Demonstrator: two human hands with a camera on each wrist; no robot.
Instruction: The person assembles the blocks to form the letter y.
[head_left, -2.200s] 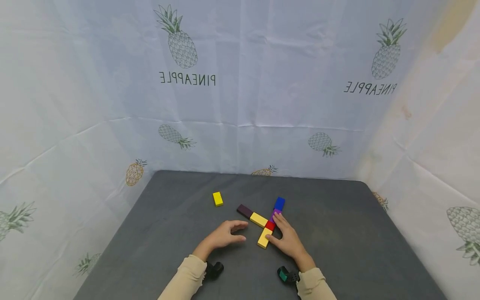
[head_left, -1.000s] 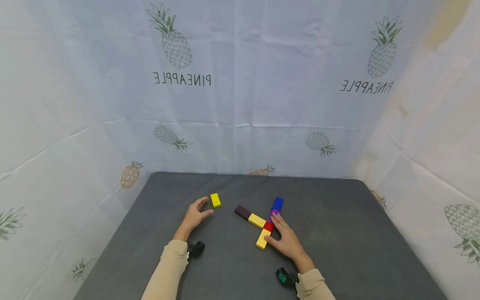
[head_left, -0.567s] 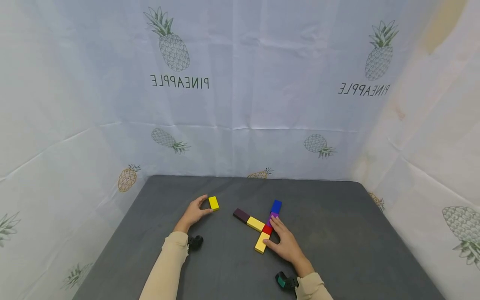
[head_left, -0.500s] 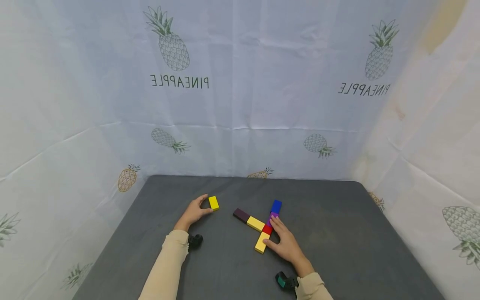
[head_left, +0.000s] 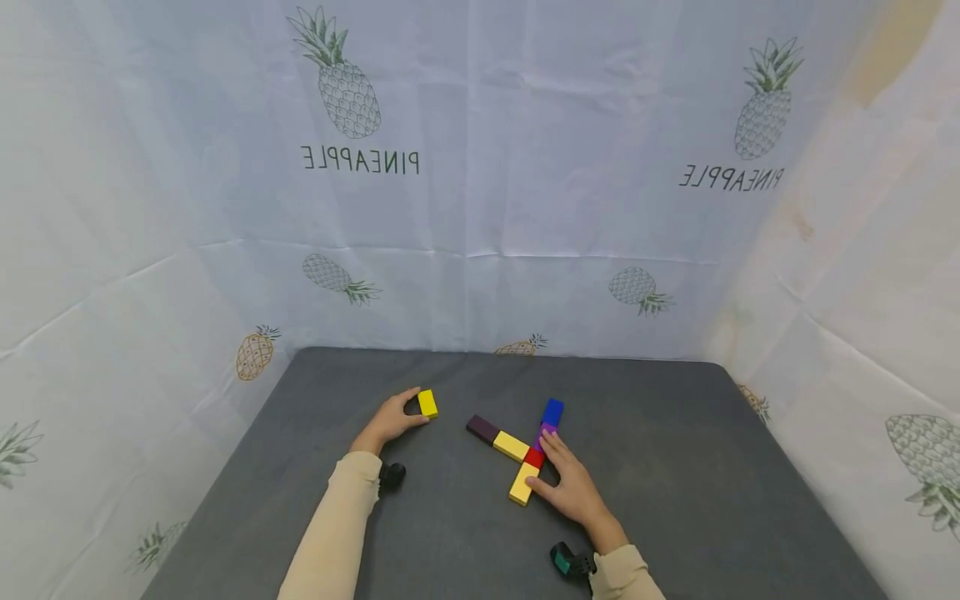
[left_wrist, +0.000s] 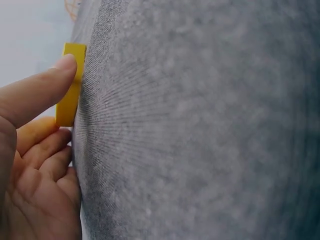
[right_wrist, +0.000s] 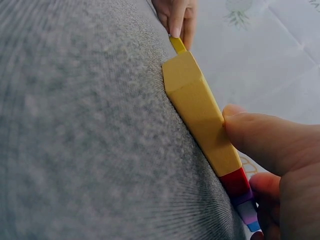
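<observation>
My left hand (head_left: pixel 392 419) is at a bright yellow block (head_left: pixel 427 404) lying on the dark table toward the back left. Its thumb presses one side, seen closely in the left wrist view, and the fingers reach round the other side. My right hand (head_left: pixel 573 485) rests along a row of blocks right of centre. Its thumb touches the pale yellow block (right_wrist: pixel 200 117) at the near end; the fingertips lie on the purple block (head_left: pixel 548 431). Between those two is a red block (head_left: pixel 535 457), and a blue block (head_left: pixel 552 411) forms the far end.
A second pale yellow block (head_left: pixel 512 447) and a dark brown block (head_left: pixel 483 429) branch off to the left from the red one. The grey table (head_left: pixel 675 467) is bordered by a pineapple-print curtain (head_left: pixel 480 183) on the back and sides.
My left hand has moved from beside the block row out to the back left, and its thumb and fingers have closed on the bright yellow block. The right hand has stayed on the row.
</observation>
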